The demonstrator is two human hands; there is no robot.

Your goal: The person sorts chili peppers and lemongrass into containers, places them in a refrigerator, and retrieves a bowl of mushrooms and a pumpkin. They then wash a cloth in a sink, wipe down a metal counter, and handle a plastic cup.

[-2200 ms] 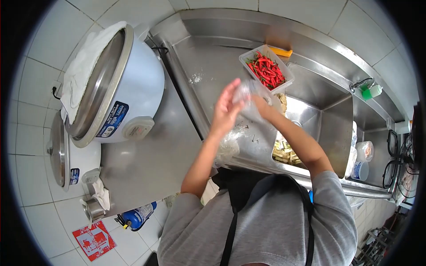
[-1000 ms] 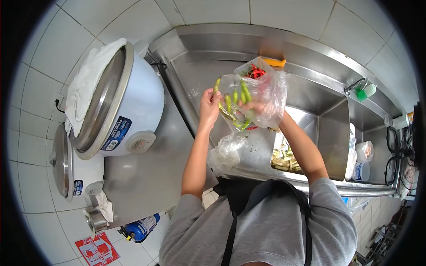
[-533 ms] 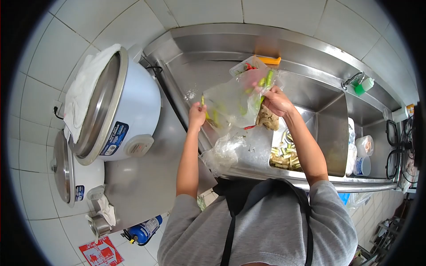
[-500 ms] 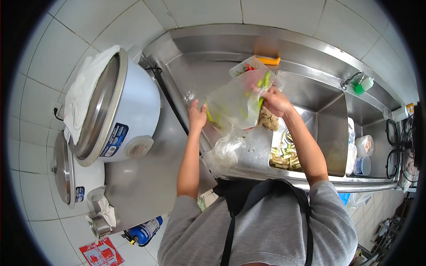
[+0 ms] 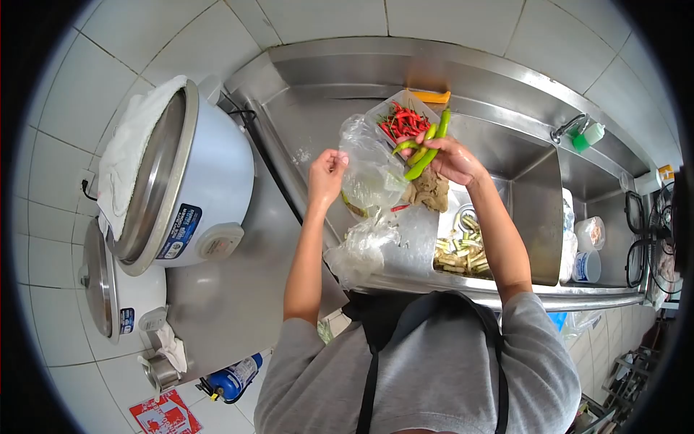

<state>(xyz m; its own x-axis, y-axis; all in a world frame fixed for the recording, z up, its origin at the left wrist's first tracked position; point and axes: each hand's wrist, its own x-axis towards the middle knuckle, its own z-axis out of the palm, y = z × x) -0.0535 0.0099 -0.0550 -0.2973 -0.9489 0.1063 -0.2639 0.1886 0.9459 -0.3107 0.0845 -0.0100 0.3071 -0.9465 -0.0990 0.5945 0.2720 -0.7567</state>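
Observation:
Several long green chili peppers (image 5: pixel 421 166) are in my right hand (image 5: pixel 455 162), its fingers closed around them beside a plastic tub. My left hand (image 5: pixel 327 173) pinches the edge of a clear plastic bag (image 5: pixel 371 165), which hangs to the right of it. A darker pepper shows at the bag's lower left. The white tub (image 5: pixel 377 109) behind my right hand holds red chilies (image 5: pixel 405 121). Below that hand lies a crumpled brown cloth (image 5: pixel 431 192) at the sink's edge. A second crumpled clear bag (image 5: pixel 363 249) rests on the steel counter nearer me.
Cut pale-green vegetable pieces (image 5: pixel 463 249) lie in the steel sink (image 5: pixel 533 217). An orange-handled item (image 5: pixel 431 96) sits behind the tub. Rice cookers (image 5: pixel 217 173) stand to the left. A faucet (image 5: pixel 567 129) and green soap bottle (image 5: pixel 589 137) are at the back right, with small containers (image 5: pixel 588 266) below.
My right hand has come out of the bag with green peppers. The bag has dropped narrower toward my left hand, which has risen and pinches it. The red chilies are now uncovered.

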